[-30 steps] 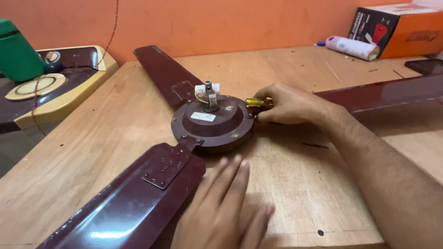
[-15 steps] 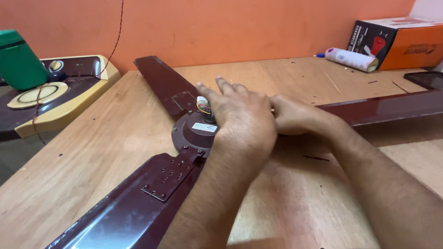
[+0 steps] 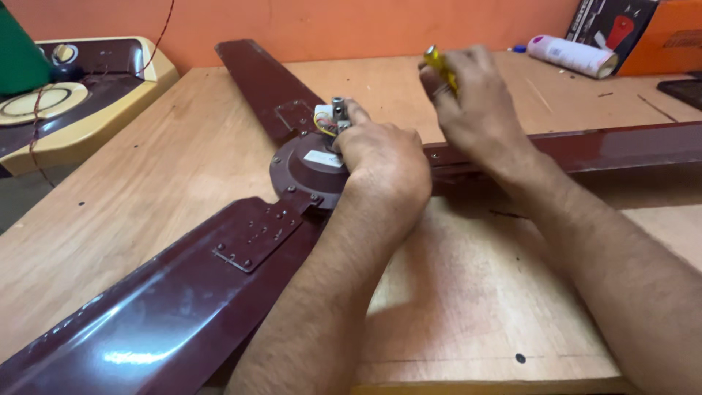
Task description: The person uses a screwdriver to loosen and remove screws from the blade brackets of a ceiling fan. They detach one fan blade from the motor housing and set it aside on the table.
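both hands [image 3: 384,157] on fan hub [image 3: 307,167] (right lifted).

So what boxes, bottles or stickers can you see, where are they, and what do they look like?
Cardboard box: far right corner of the workbench against the orange wall; rectangular, orange and black with a red picture.
White tube-shaped container: lying on its side just left of the box; pinkish end, blue cap.
Small sticker: on the dark red fan hub, beside the left hand; white rectangle, print too small to make out.
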